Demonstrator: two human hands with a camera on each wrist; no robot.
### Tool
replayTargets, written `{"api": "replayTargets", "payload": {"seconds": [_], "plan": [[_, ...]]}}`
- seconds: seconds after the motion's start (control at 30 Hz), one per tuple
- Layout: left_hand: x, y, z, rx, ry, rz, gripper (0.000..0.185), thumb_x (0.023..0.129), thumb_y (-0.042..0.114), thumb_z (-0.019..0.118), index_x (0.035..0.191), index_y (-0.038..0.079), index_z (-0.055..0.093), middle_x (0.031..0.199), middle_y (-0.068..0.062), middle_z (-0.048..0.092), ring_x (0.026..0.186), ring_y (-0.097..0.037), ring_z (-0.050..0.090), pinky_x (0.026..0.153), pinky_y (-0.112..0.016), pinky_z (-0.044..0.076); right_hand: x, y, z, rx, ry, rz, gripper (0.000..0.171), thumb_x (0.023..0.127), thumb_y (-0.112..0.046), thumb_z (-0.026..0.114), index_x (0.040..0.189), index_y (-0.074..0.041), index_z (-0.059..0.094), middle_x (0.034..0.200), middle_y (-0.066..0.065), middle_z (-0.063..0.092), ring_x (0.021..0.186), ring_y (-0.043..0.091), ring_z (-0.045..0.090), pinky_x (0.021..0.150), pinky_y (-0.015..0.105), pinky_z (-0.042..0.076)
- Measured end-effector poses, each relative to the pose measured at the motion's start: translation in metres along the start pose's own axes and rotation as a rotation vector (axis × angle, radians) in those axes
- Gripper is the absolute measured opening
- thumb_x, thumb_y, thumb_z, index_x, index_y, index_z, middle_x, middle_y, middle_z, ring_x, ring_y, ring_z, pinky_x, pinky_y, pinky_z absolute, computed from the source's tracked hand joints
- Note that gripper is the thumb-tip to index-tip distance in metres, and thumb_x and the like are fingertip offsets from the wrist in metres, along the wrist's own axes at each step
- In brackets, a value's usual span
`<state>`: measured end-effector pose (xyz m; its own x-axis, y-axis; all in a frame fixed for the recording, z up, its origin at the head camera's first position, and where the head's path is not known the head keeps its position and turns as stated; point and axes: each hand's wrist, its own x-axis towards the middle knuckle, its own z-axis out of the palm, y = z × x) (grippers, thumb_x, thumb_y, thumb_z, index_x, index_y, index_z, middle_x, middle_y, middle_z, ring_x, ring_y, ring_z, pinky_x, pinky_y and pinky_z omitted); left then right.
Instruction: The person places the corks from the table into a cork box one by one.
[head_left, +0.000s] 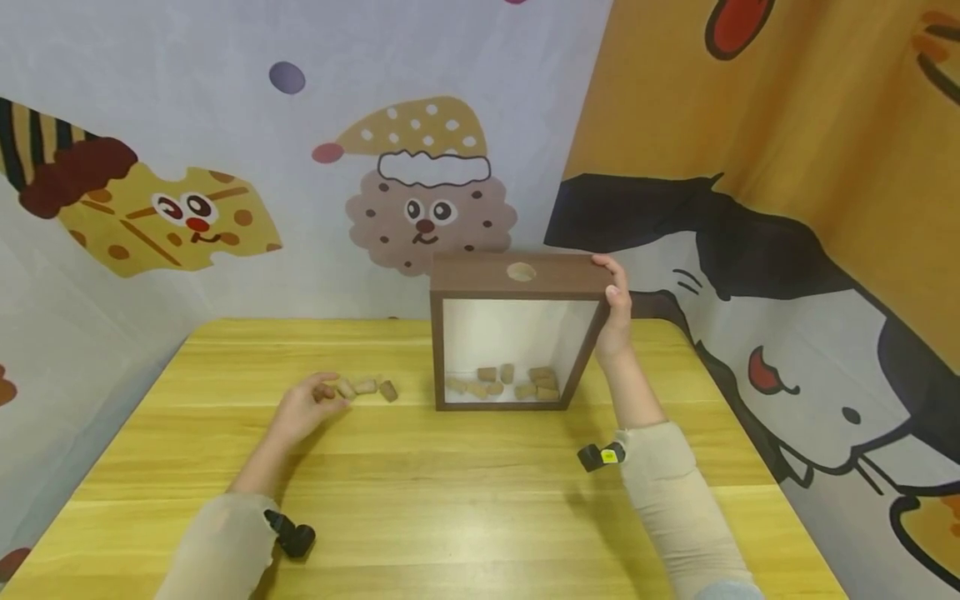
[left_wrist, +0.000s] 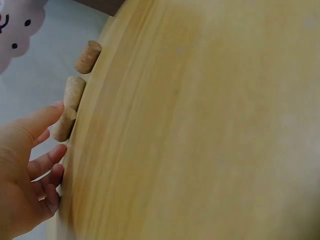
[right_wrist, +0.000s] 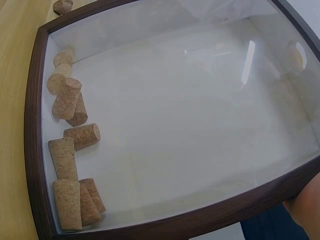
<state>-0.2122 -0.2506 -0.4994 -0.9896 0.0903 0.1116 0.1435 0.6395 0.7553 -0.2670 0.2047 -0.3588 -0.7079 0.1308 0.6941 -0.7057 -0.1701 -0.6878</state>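
Note:
A shallow brown-framed box (head_left: 521, 283) with a clear front and a round hole in its top edge stands upright on the table. My right hand (head_left: 617, 312) grips its upper right corner, fingers over the top. Several corks (right_wrist: 64, 157) lie along the bottom inside, behind the clear panel. Left of the box, three loose corks (head_left: 366, 387) form a short row on the table. My left hand (head_left: 303, 408) is at the near end of that row, fingers loosely bent, thumb tip right at the nearest cork (left_wrist: 65, 125).
The wooden table (head_left: 450, 492) reaches back to a curtain (head_left: 315, 233) printed with cartoon figures. Black wrist cameras (head_left: 296, 537) sit on both sleeves. The box stands near the table's back edge.

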Motion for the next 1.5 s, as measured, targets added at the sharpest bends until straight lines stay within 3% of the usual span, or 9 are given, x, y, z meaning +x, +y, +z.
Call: {"api": "replayTargets", "payload": {"seconds": [0.17, 0.37, 0.63, 0.87, 1.07, 1.33, 1.5], "plan": [[0.004, 0.002, 0.004, 0.073, 0.007, 0.005, 0.061, 0.086, 0.032, 0.073, 0.133, 0.001, 0.051, 0.103, -0.019, 0.062, 0.096, -0.036, 0.058, 0.08, -0.053, 0.046, 0.001, 0.0, 0.0, -0.007, 0.007, -0.001, 0.052, 0.088, -0.044, 0.047, 0.127, -0.01, 0.054, 0.124, 0.008, 0.049, 0.108, 0.021, 0.044, 0.092, 0.031, 0.032], [0.007, 0.0, 0.006, 0.109, 0.026, 0.01, 0.054, 0.086, 0.033, 0.073, 0.128, 0.003, 0.056, 0.1, -0.015, 0.064, 0.091, -0.032, 0.058, 0.077, -0.048, 0.047, 0.001, -0.001, 0.0, -0.011, -0.002, -0.006, 0.053, 0.089, -0.044, 0.046, 0.128, -0.008, 0.052, 0.123, 0.008, 0.05, 0.107, 0.021, 0.044, 0.091, 0.032, 0.032], [-0.001, -0.002, 0.002, -0.023, 0.067, 0.01, 0.049, 0.088, 0.024, 0.071, 0.127, -0.001, 0.056, 0.1, -0.016, 0.062, 0.089, -0.031, 0.057, 0.074, -0.042, 0.048, 0.0, -0.001, 0.0, -0.011, -0.009, 0.012, 0.052, 0.089, -0.043, 0.045, 0.128, -0.009, 0.052, 0.123, 0.007, 0.049, 0.107, 0.021, 0.044, 0.09, 0.032, 0.032], [-0.015, 0.005, -0.008, -0.105, 0.08, -0.003, 0.05, 0.09, 0.018, 0.07, 0.133, 0.001, 0.051, 0.11, -0.019, 0.059, 0.094, -0.031, 0.055, 0.068, -0.032, 0.051, 0.0, -0.001, 0.001, -0.02, -0.013, 0.002, 0.055, 0.088, -0.046, 0.047, 0.13, -0.009, 0.051, 0.124, 0.007, 0.049, 0.108, 0.023, 0.044, 0.091, 0.033, 0.032], [-0.024, 0.024, -0.016, -0.135, 0.142, 0.027, 0.047, 0.089, 0.014, 0.07, 0.131, 0.004, 0.053, 0.112, -0.017, 0.057, 0.092, -0.027, 0.053, 0.06, -0.027, 0.05, 0.0, -0.001, 0.0, -0.039, -0.005, -0.015, 0.055, 0.088, -0.044, 0.046, 0.129, -0.008, 0.052, 0.126, 0.007, 0.049, 0.111, 0.023, 0.043, 0.094, 0.033, 0.03], [-0.032, 0.056, -0.025, -0.094, 0.219, 0.124, 0.042, 0.088, 0.013, 0.071, 0.127, 0.005, 0.057, 0.109, -0.01, 0.058, 0.085, -0.018, 0.052, 0.067, -0.021, 0.044, 0.0, -0.001, 0.0, -0.029, -0.003, -0.015, 0.059, 0.089, -0.043, 0.045, 0.13, -0.001, 0.049, 0.125, 0.008, 0.049, 0.11, 0.023, 0.044, 0.094, 0.033, 0.03], [-0.034, 0.079, -0.028, -0.096, 0.236, 0.183, 0.041, 0.087, 0.011, 0.072, 0.125, 0.006, 0.059, 0.106, -0.006, 0.058, 0.083, -0.017, 0.052, 0.067, -0.021, 0.043, 0.0, -0.001, 0.0, -0.023, -0.011, -0.004, 0.057, 0.089, -0.045, 0.046, 0.129, -0.006, 0.051, 0.123, 0.007, 0.049, 0.108, 0.023, 0.044, 0.092, 0.034, 0.031]]}}
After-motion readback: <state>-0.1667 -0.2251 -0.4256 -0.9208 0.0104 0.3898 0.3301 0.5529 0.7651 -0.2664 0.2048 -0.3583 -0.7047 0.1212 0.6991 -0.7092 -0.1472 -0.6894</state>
